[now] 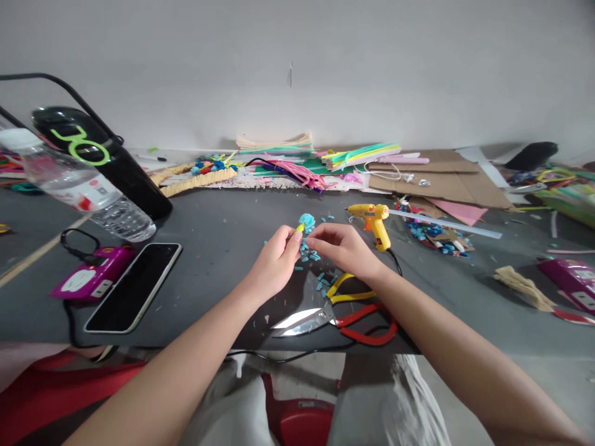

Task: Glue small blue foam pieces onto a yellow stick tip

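Observation:
Between the thumb and fingers of my left hand [279, 257] is the yellow base of a small fuzzy blue flower [307, 221], which looks made of pipe cleaner. My right hand [341, 248] is close beside it, thumb and fingertips drawn together near the flower; whatever they pinch is too small to make out. Short blue clippings [320, 285] are scattered on the table around and below my hands. Large scissors [316, 319] with one yellow and one red handle lie parted under my right forearm. A yellow glue gun [372, 223] lies on its side beyond my right hand.
A phone [134, 288], a purple power strip [95, 272], a water bottle [83, 186] and a black flask [109, 164] occupy the left. Bundled pipe cleaners [362, 156] and cardboard [441, 179] line the wall. Another purple power strip [569, 282] sits at right.

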`<state>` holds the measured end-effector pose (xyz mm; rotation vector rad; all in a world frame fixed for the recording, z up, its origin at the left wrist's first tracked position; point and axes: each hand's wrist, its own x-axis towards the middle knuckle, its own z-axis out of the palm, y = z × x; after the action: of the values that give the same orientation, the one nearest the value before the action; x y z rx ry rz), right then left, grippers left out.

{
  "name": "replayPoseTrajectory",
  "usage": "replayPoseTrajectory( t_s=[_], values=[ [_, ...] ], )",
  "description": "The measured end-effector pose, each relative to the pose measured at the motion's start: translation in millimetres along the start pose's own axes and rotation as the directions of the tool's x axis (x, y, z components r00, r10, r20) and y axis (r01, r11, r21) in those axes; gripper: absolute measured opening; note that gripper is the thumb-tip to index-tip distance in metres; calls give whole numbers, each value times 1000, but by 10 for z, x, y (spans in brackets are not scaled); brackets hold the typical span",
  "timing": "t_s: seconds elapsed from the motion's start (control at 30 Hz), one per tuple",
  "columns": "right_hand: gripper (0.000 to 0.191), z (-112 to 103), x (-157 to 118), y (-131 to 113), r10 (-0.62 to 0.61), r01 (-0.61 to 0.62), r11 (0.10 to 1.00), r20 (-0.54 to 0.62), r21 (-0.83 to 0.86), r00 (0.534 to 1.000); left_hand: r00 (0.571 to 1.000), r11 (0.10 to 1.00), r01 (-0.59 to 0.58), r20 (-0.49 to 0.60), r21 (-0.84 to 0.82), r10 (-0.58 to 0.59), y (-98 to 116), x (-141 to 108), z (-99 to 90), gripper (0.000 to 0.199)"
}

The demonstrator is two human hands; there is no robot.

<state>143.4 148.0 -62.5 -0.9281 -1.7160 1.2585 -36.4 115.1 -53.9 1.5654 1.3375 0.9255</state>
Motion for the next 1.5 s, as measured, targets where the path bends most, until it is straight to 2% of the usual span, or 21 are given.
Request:
replayPoseTrajectory(
  t_s=[0.2, 0.33, 0.47, 0.6, 0.73, 0.97, 1.13, 1.5],
  values=[
    [28, 41, -12, -22, 91, -95, 963, 28, 251, 995, 999, 998, -26, 18, -49, 27, -15, -8, 24, 31],
    [25, 40, -20, 55, 116, -148, 912, 106, 383, 988, 997, 989, -51, 53, -136, 59, 9, -16, 28, 30],
    [25, 23, -16, 89, 113, -169, 887, 154, 431, 982, 992, 976, -37, 109, -214, 62, 31, -13, 14, 32],
    [25, -39, -3, 41, 118, -116, 942, 14, 314, 993, 999, 989, -3, 40, -148, 9, 12, 5, -25, 33],
    [24, -138, -8, -32, 33, -20, 988, -81, 151, 996, 998, 996, -19, -54, 86, 24, -11, 10, -67, 31],
    [20, -152, -36, -27, -121, 100, 987, -165, -127, 979, 994, 953, -63, -61, 295, 85, 30, -25, -72, 30],
    [16, -101, -45, 5, -216, 153, 934, -171, -322, 961, 995, 941, -72, -47, 330, 93, 33, -29, -66, 30],
    [15, -83, -45, 5, -243, 158, 905, -174, -396, 954, 995, 930, -82, -32, 357, 99, 25, -35, -67, 29]
  ],
)
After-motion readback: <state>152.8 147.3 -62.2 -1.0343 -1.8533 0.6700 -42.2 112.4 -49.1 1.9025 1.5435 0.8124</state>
